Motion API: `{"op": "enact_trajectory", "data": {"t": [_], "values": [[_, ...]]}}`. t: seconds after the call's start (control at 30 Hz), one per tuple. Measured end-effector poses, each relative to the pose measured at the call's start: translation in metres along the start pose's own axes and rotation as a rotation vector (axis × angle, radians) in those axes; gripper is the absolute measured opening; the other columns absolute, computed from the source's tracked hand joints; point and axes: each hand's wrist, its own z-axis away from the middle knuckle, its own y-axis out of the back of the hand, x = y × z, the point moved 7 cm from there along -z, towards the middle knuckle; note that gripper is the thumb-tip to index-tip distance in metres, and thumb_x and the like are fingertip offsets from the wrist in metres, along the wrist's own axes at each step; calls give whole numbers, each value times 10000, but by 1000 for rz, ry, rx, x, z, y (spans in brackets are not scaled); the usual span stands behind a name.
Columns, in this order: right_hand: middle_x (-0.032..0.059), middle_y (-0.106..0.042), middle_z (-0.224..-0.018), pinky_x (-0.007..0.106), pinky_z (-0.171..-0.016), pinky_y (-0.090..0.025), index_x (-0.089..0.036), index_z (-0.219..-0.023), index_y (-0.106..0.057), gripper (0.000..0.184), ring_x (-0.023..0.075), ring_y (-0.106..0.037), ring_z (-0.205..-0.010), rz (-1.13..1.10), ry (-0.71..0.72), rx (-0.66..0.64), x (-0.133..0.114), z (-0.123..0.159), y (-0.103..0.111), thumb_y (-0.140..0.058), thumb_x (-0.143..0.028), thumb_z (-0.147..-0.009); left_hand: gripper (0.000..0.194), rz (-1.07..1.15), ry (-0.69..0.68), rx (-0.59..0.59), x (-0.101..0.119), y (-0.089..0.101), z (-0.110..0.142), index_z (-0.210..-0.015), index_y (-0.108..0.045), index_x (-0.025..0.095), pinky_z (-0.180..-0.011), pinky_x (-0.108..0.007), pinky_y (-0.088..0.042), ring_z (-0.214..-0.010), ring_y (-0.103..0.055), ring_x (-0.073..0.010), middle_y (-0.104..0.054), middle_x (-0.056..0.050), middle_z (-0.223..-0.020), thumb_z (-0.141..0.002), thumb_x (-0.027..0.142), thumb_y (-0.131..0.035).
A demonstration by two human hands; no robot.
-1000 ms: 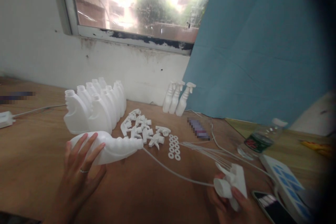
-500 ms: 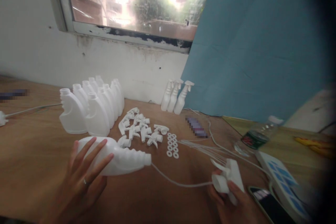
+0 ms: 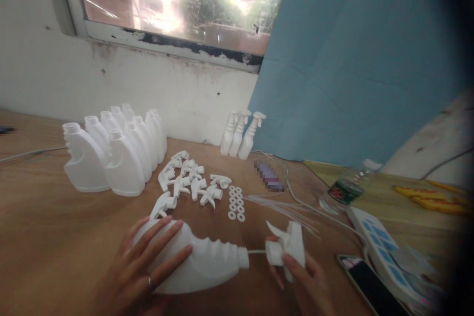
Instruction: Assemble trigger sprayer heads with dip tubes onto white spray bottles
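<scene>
A white plastic bottle point(image 3: 207, 261) lies on its side on the wooden table point(image 3: 48, 237), neck pointing right. My left hand point(image 3: 144, 269) rests over its body with fingers spread along it, holding it down. My right hand point(image 3: 296, 276) is closed on a white trigger sprayer head point(image 3: 287, 249) just right of the bottle's neck. A thin dip tube point(image 3: 257, 252) runs from the sprayer into the bottle's mouth.
Several empty white bottles point(image 3: 111, 150) stand at the back left. Loose sprayer heads point(image 3: 188, 182), small white washers point(image 3: 236, 202) and spare tubes point(image 3: 281, 207) lie mid-table. Three finished spray bottles point(image 3: 240, 136) stand by the wall. A water bottle point(image 3: 346, 187), power strip point(image 3: 381, 244) and phone point(image 3: 370, 286) lie right.
The bottle slid right and nearer under my left hand. My right hand brought the sprayer head left, so most of the dip tube has gone into the bottle's neck.
</scene>
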Motion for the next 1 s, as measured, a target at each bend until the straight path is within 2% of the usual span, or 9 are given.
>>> {"op": "enact_trajectory", "data": {"t": [0.1, 0.23, 0.4, 0.5, 0.63, 0.8, 0.83, 0.93, 1.0], "values": [[65, -704, -697, 296, -568, -509, -146, -972, -738, 400, 193, -617, -600, 135, 12, -102, 2, 5, -24, -786, -429, -693, 699, 8, -4, -22, 4, -11, -1, -1399, -453, 298, -1124, -523, -255, -1370, -360, -303, -399, -59, -1496, -715, 216, -574], [56, -720, -774, 353, -717, -540, -168, -1067, -685, 424, 225, -667, -714, 151, 31, -182, -1, 4, -41, -762, -409, -728, 729, 15, -31, -94, 3, -23, 4, -1427, -417, 241, -1117, -554, -246, -1386, -330, -330, -332, -97, -1529, -716, 193, -572], [77, -709, -940, 308, -592, -512, -184, -1131, -588, 432, 170, -634, -569, 33, -23, -303, 6, 7, -58, -710, -413, -786, 746, 36, -35, -125, 3, -27, 6, -1436, -405, 229, -1110, -568, -250, -1393, -311, -345, -296, -104, -1545, -709, 177, -567], [70, -692, -988, 310, -638, -515, -207, -1146, -544, 427, 176, -645, -642, -30, -15, -296, 13, 11, -59, -695, -415, -804, 755, 48, -24, -130, 4, -26, 7, -1436, -403, 242, -1110, -574, -248, -1392, -311, -343, -295, -94, -1546, -703, 168, -567], [60, -685, -997, 313, -728, -511, -212, -1212, -488, 568, 181, -637, -732, 46, 20, -299, 19, 12, -57, -752, -416, -752, 743, 60, 1, -126, 3, -26, 10, -1433, -411, 246, -1108, -591, -243, -1392, -311, -349, -308, -92, -1540, -711, 164, -568], [-14, -625, -658, 261, -569, -466, -188, -1136, -471, 432, 142, -552, -540, 217, 54, -270, 21, 10, -57, -600, -500, -868, 718, 69, -9, -106, 6, -25, 10, -1434, -409, 248, -1097, -608, -254, -1393, -307, -353, -316, -96, -1535, -737, 179, -571], [-9, -631, -677, 255, -569, -466, -192, -1146, -461, 435, 144, -562, -560, 231, 67, -265, 20, 10, -57, -597, -500, -870, 714, 66, -9, -107, 6, -25, 10, -1431, -413, 244, -1095, -606, -259, -1392, -308, -353, -318, -99, -1534, -739, 176, -571], [48, -673, -940, 253, -629, -492, -214, -1192, -419, 512, 151, -616, -690, 210, 117, -262, 16, 12, -57, -676, -460, -823, 704, 64, -7, -95, 7, -23, 10, -1422, -426, 236, -1093, -602, -263, -1390, -311, -354, -323, -105, -1531, -737, 175, -573], [36, -668, -912, 241, -575, -481, -219, -1158, -416, 463, 125, -593, -596, 194, 116, -264, 16, 12, -57, -652, -461, -842, 709, 73, -15, -89, 8, -22, 10, -1422, -426, 235, -1094, -599, -261, -1390, -312, -356, -328, -105, -1528, -732, 178, -577]]}}
